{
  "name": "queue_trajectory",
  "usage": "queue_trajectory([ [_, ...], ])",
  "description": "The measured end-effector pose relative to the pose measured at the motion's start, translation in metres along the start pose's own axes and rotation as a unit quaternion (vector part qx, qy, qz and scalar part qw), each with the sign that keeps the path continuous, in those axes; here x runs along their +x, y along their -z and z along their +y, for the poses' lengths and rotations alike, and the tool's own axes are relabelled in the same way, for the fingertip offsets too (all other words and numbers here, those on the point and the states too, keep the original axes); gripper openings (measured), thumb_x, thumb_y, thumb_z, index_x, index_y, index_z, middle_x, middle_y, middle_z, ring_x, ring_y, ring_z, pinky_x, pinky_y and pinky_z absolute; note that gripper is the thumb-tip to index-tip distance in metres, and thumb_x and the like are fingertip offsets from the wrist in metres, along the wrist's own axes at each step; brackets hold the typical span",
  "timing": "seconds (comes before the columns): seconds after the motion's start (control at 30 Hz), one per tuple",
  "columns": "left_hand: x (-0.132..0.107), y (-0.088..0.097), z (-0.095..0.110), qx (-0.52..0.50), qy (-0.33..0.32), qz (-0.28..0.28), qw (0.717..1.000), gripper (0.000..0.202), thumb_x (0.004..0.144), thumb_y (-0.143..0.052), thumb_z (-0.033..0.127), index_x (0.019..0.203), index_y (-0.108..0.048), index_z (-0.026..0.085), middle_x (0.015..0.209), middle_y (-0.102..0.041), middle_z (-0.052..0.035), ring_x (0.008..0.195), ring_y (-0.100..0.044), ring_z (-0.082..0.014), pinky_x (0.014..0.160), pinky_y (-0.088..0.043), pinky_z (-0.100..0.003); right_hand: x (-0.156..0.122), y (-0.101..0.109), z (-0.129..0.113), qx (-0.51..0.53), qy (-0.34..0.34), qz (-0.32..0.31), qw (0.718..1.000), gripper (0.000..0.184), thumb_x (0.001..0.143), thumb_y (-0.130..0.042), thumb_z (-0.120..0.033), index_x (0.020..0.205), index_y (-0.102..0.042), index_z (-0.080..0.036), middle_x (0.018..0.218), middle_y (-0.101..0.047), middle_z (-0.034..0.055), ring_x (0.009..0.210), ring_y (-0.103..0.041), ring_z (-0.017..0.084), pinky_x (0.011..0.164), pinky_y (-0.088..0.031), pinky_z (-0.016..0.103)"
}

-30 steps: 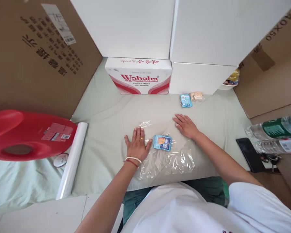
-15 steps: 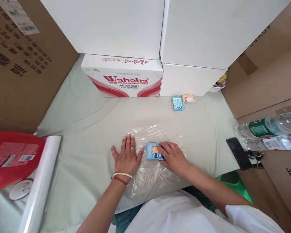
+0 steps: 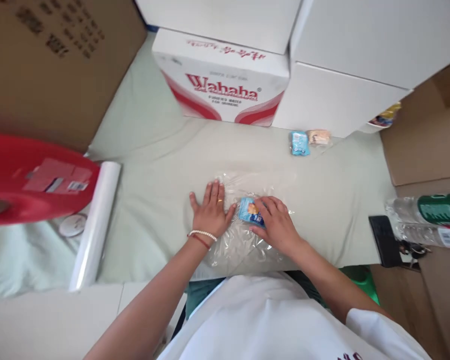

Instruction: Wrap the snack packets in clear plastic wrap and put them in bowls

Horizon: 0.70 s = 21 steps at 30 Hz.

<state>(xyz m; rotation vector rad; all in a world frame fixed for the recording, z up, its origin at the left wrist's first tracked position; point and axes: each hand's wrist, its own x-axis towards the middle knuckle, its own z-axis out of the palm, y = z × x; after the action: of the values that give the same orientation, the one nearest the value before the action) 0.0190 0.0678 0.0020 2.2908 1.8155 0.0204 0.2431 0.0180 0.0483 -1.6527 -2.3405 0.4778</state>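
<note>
A sheet of clear plastic film lies crinkled on the pale green cloth near its front edge. On top of it rests a small blue snack packet with a biscuit-coloured picture. My right hand grips the packet's right end, fingers over its top and thumb at the near side, hiding part of it. Flat on the film's left edge, fingers spread, is my left hand, with a ring and bracelets. Its thumb points toward the packet without touching it.
Farther back lie another blue packet and an orange-beige packet, before a Wahaha carton and white boxes. At left are a plastic film roll and a red object. A phone, keys and bottles sit right.
The camera view has tilted and shifted, so the scene appears turned and the left side shows more floor. Both hands keep about the same places on the film and packet.
</note>
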Motion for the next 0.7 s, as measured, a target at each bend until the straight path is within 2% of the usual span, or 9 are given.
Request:
queue_trajectory([
  [0.17, -0.001, -0.002, -0.004, -0.024, -0.007, 0.011, 1.0, 0.076, 0.107, -0.028, 0.057, 0.17, -0.019, 0.017, 0.177, -0.018, -0.0159, 0.166, -0.014, -0.0317, 0.128, 0.008, -0.071, 0.023, -0.012, -0.006, -0.014, -0.026, -0.024, 0.999, 0.061, 0.09, -0.076, -0.032, 0.146, -0.059, -0.016, 0.141, -0.062, 0.0186, 0.132, -0.048, 0.04, 0.112, -0.044, 0.057],
  [0.3, -0.002, -0.002, -0.004, -0.029, -0.013, 0.02, 0.999, 0.077, 0.107, -0.025, 0.058, 0.169, -0.02, 0.013, 0.176, -0.018, -0.0173, 0.166, -0.015, -0.0309, 0.127, 0.007, -0.073, 0.033, -0.007, 0.009, 0.094, -0.053, -0.009, 0.994, 0.057, 0.085, -0.077, -0.037, 0.137, -0.065, -0.017, 0.13, -0.069, 0.0167, 0.123, -0.057, 0.037, 0.111, -0.046, 0.056],
  [0.37, -0.002, -0.003, -0.004, -0.03, -0.01, 0.021, 0.999, 0.077, 0.107, -0.025, 0.057, 0.169, -0.02, 0.012, 0.176, -0.018, -0.0174, 0.166, -0.016, -0.0308, 0.127, 0.007, -0.073, 0.036, -0.002, 0.018, 0.181, -0.1, 0.007, 0.978, 0.055, 0.083, -0.078, -0.043, 0.132, -0.068, -0.021, 0.126, -0.072, 0.0138, 0.122, -0.061, 0.036, 0.111, -0.045, 0.056],
  [0.43, -0.001, -0.004, -0.004, -0.032, -0.008, 0.021, 0.999, 0.077, 0.107, -0.025, 0.057, 0.17, -0.019, 0.013, 0.176, -0.018, -0.0166, 0.165, -0.015, -0.0317, 0.127, 0.007, -0.074, 0.036, 0.002, 0.025, 0.296, -0.169, 0.029, 0.94, 0.055, 0.081, -0.079, -0.049, 0.129, -0.07, -0.024, 0.128, -0.072, 0.011, 0.123, -0.063, 0.033, 0.112, -0.047, 0.054],
  [0.57, 0.0, -0.006, -0.005, -0.036, -0.007, 0.017, 0.999, 0.076, 0.107, -0.024, 0.057, 0.17, -0.017, 0.014, 0.176, -0.019, -0.0159, 0.165, -0.016, -0.0332, 0.126, 0.008, -0.074, 0.03, 0.009, 0.035, 0.521, -0.278, 0.101, 0.801, 0.055, 0.075, -0.086, -0.049, 0.122, -0.072, -0.025, 0.128, -0.074, 0.0072, 0.122, -0.066, 0.027, 0.111, -0.049, 0.045],
  [0.63, 0.0, -0.006, -0.004, -0.036, -0.007, 0.017, 0.999, 0.076, 0.107, -0.024, 0.056, 0.17, -0.018, 0.013, 0.176, -0.019, -0.0156, 0.165, -0.016, -0.0325, 0.126, 0.009, -0.074, 0.026, 0.01, 0.04, 0.587, -0.308, 0.143, 0.735, 0.053, 0.071, -0.09, -0.047, 0.116, -0.074, -0.025, 0.121, -0.076, 0.0059, 0.116, -0.068, 0.025, 0.107, -0.052, 0.042],
  [0.7, 0.0, -0.005, -0.004, -0.036, -0.007, 0.02, 0.999, 0.076, 0.107, -0.023, 0.056, 0.169, -0.018, 0.013, 0.176, -0.02, -0.0154, 0.165, -0.017, -0.0319, 0.126, 0.009, -0.074, 0.023, 0.011, 0.046, 0.63, -0.326, 0.18, 0.682, 0.05, 0.068, -0.093, -0.044, 0.11, -0.075, -0.024, 0.112, -0.077, 0.0045, 0.105, -0.071, 0.023, 0.1, -0.056, 0.04],
])
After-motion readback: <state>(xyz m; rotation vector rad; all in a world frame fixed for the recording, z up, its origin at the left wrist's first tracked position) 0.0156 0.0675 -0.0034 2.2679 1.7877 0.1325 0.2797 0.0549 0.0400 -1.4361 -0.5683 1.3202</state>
